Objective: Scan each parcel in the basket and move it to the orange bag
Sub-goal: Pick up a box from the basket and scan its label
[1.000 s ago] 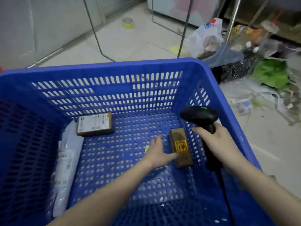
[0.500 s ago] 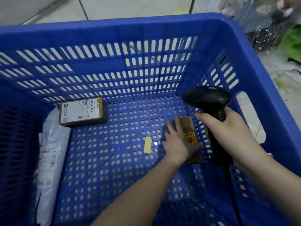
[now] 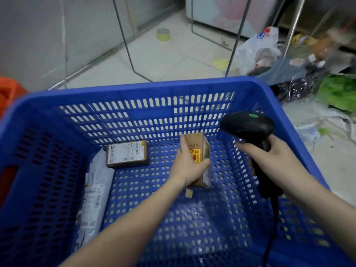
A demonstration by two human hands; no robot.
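Parcel lifted for scanning

Left hand (image 3: 189,166) grips a small cardboard parcel (image 3: 196,149), raised above the basket (image 3: 134,89) floor, far right. Right hand (image 3: 269,153) holds the scanner (image 3: 248,126) just beside it. Box looks light, stiff; red sticker suggests fragile. Grip the long sides. Orange bag (image 3: 9,93) sits far left.
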